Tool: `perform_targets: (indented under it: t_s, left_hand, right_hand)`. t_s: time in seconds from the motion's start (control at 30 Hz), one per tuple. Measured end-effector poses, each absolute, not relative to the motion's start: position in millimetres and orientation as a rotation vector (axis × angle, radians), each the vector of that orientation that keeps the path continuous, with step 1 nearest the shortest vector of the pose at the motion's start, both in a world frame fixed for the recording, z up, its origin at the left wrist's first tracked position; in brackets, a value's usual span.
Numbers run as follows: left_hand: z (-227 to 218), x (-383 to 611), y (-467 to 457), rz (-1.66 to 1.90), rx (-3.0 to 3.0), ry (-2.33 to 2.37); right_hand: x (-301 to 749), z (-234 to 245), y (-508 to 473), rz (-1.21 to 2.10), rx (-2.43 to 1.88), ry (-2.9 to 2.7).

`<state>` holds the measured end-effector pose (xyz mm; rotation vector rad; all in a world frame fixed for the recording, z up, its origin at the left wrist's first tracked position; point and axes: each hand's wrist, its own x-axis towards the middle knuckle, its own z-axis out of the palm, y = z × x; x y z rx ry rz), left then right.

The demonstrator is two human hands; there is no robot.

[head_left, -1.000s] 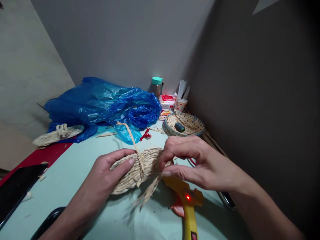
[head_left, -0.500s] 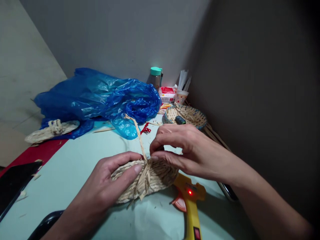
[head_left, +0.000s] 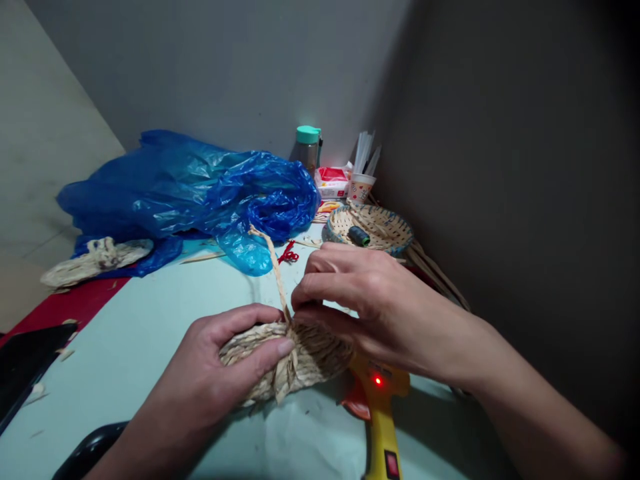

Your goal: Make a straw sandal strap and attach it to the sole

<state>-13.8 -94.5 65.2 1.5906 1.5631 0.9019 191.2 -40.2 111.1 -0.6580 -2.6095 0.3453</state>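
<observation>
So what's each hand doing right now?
Left hand: closed on the woven straw piece.
Right hand: fingers curled at its far edge; whether they hold anything can't be told.

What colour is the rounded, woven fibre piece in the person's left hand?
The rounded, woven fibre piece is pale straw-beige; the head view shows it best.

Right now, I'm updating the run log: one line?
left hand: holds woven piece; right hand: at strand base; glue gun: red light lit
</observation>
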Motion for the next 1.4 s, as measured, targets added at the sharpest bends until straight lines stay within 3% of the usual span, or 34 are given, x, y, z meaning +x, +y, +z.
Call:
perform_targets:
  t_s: [0.33,0.73,0.97,1.17,1.4]
  left_hand:
    - [63.4,-9.0,-93.4,1.015,1.560,1.565]
    - [64.8,-12.6,-92.1,1.005,1.448,1.584]
    - [70.1,-11.4,-97.1,1.179,1.431,1.689]
    - [68.8,-8.6,-95.4,1.220,1.472,1.605]
    - [66.3,-8.9,-95.4,1.193,1.564,1.638]
  right_hand:
    - [177.3,103.6,-55.2,-0.113,-0.480,-2.512]
    - [188.3,91.3,-54.0,-0.361,-0.347,-2.274]
    - [186.4,86.5,-49.0,-0.012,-0.763,-2.201]
    - [173.8,81.4,-54.0,0.679,-0.906,-2.309]
    - [164.3,76.0,-64.8,0.783,-0.972,-2.188]
